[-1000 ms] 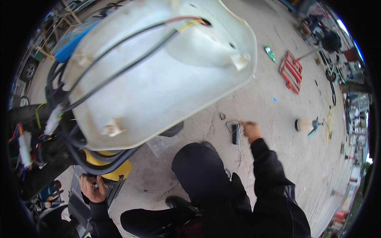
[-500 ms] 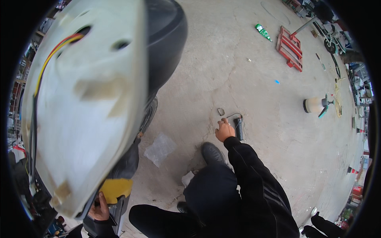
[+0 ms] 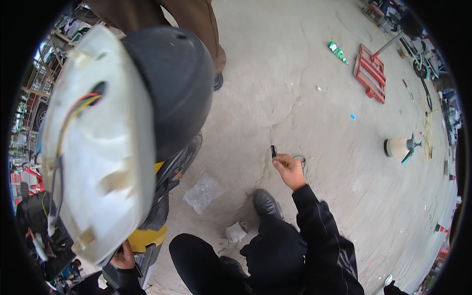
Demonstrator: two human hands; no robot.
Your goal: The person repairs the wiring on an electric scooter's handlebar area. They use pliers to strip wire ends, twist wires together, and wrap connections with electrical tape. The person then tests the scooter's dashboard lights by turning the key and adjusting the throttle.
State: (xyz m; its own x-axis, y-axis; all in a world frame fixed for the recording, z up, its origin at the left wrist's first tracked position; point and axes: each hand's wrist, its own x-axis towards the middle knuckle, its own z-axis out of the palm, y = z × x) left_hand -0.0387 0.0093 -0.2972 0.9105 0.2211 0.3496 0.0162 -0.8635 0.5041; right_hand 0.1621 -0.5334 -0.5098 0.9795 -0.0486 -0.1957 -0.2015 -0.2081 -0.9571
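A large off-white plastic shell (image 3: 101,147), with red, yellow and black wires coming out of a hole, fills the left side. A rounded black body (image 3: 174,88) adjoins it. My left hand (image 3: 124,257) is closed at the shell's lower end beside a yellow part (image 3: 147,238); its fingers are partly hidden, so I cannot make out what it grips. Above the concrete floor, my right hand (image 3: 289,169) pinches a small black piece (image 3: 274,151) that pokes out past the fingertips. A thin dark loop (image 3: 301,160) shows beside that hand.
Another person's brown trouser legs (image 3: 196,27) stand beyond the black body. Clear plastic film (image 3: 202,193) and a crumpled white scrap (image 3: 236,231) lie near my shoe. To the right are a sprayer bottle (image 3: 396,146), a red metal frame (image 3: 369,73) and a green bottle (image 3: 337,52).
The black cylinder beside my right hand no longer shows on the floor; a black piece is now in its fingers. The shell has shifted in view, and brown trouser legs have appeared behind it.
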